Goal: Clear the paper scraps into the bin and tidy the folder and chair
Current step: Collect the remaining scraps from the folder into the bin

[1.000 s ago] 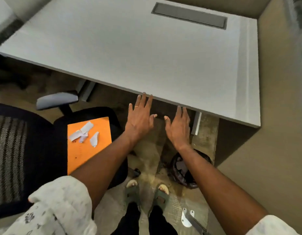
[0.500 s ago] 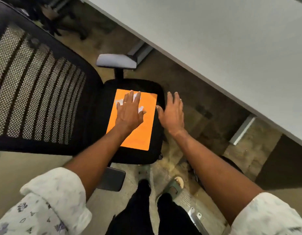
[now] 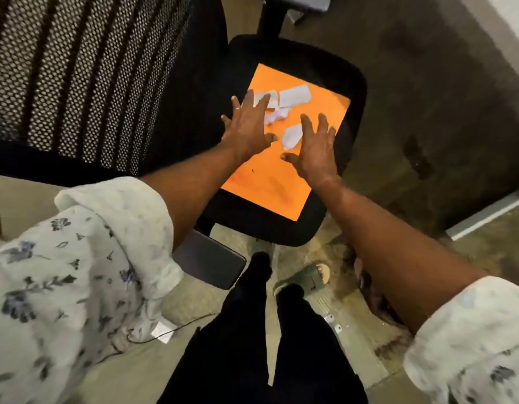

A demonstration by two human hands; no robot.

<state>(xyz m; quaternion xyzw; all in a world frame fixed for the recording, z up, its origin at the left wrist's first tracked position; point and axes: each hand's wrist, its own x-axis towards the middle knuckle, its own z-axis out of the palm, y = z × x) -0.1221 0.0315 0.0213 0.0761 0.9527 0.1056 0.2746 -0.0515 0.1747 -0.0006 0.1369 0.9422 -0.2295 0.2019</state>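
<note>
Orange card catches the eye first: the folder [image 3: 269, 182] lies flat on the black seat of the office chair [image 3: 351, 83], its long sides running from near to far and slightly tilted to the right. On its far half sit the paper scraps [image 3: 294, 96], pale and small. One flat rectangular piece lies farthest, another flat piece just left of it, a crumpled bit sits nearer, and a pointed torn piece lies closest to the middle of the folder.

Both hands are over the folder with fingers spread and palms down, gripping nothing. The left hand [image 3: 248, 128] reaches over the folder's left edge, its fingertips overlapping the left flat scrap and lying beside the crumpled one; a ring shows on one finger. The right hand [image 3: 313, 151] is spread on the right side, its index finger alongside the pointed scrap. Whether the palms press on the folder or float just above it cannot be told.

The chair's mesh backrest [image 3: 86, 68] fills the far left, and a grey armrest [image 3: 211, 262] juts out near the person's legs. Rolled floral sleeves [image 3: 86, 258] frame both forearms. A sandalled foot [image 3: 307, 279] stands on the worn floor [image 3: 427, 97] just near the seat. The right forearm hides most of a dark round object low at the right; it cannot be identified.
</note>
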